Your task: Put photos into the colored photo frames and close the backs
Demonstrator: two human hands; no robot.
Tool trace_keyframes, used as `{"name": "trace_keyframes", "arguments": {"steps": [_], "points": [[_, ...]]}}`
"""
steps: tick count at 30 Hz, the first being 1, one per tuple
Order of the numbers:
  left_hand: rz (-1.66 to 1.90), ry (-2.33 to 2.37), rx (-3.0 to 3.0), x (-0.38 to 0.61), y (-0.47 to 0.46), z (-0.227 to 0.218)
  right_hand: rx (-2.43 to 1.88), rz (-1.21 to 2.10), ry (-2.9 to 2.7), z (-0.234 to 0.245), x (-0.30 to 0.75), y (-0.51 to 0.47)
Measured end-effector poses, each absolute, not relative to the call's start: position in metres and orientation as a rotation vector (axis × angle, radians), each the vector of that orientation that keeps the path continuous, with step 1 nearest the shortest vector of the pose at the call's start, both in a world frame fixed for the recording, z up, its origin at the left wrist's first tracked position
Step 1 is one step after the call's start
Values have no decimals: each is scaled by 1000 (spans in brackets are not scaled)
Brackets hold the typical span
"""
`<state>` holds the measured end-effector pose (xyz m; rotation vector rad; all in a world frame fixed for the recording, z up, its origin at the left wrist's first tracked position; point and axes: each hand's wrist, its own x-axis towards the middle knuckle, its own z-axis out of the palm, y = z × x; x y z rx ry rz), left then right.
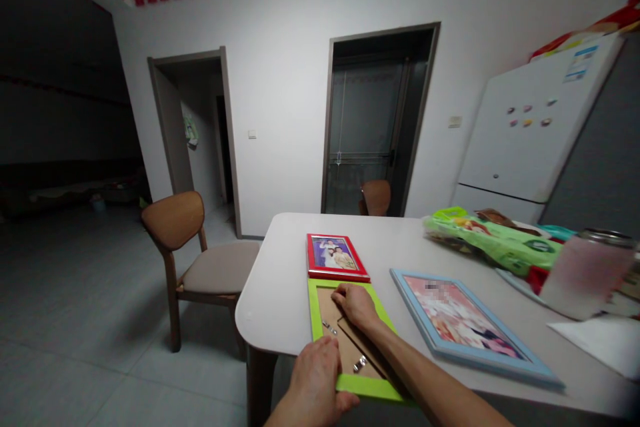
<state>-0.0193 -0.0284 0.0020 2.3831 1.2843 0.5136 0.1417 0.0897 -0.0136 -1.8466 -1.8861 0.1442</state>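
A light-green picture frame [370, 386] lies back side up near the table's front edge. Its brown backing board [347, 349] shows metal clips and a folded stand piece. My left hand [320, 373] grips the frame's near left corner, with the thumb at the lower rim. Over the far part of the board, my right hand [357, 307] is closed, its fingertips pressed together against the backing; whatever they pinch is hidden. Just beyond lies a red picture frame [311, 257] with a photo face up. To the right rests a light-blue picture frame [425, 327], also photo side up.
On the table's right stand a pinkish translucent jar [585, 273], green plastic packaging [500, 243] and white paper [600, 343]. A wooden chair [177, 220] is at the table's left side. Behind are a white fridge [520, 140] and two doorways.
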Motion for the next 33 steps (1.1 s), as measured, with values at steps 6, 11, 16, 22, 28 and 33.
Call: {"name": "trace_keyframes", "arguments": {"steps": [6, 11, 16, 22, 28, 33], "points": [[457, 1296, 2341, -20, -32, 5, -1962, 143, -1773, -16, 145, 111], [457, 1290, 2337, -22, -30, 0, -1950, 148, -1756, -9, 146, 111], [510, 1249, 2339, -25, -29, -4, -1790, 242, -1907, -3, 143, 82], [536, 1251, 2336, -26, -32, 5, -1507, 354, -2205, 2, 132, 37], [571, 1213, 2367, -26, -30, 3, -1390, 183, -2363, 10, 122, 27], [582, 1200, 2379, -27, -27, 5, -1342, 177, -2377, 15, 129, 14]]}}
